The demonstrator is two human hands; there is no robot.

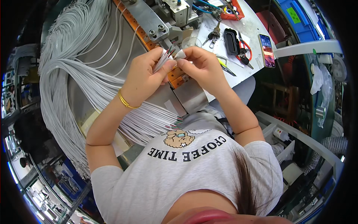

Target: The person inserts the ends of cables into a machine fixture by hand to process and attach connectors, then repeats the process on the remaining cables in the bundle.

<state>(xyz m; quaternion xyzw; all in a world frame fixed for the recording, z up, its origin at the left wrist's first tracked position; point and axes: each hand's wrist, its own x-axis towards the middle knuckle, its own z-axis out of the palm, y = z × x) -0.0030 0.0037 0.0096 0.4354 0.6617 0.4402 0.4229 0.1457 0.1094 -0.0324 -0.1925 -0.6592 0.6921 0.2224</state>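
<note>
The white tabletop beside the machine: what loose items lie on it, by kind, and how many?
On the white tabletop:
Smartphone: 1
Red-handled scissors: 1
Black oblong case: 1
Key bunch: 1
Orange tray: 1
Total: 5

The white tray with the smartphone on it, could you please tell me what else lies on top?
On the white tray lie a smartphone, keys, a black case and red-handled scissors. Whatever is under them is covered.

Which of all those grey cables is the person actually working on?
The short grey cable pinched in the left hand, its coloured wire ends meeting the right hand. The other cables lie draped in a big loose bundle.
</note>
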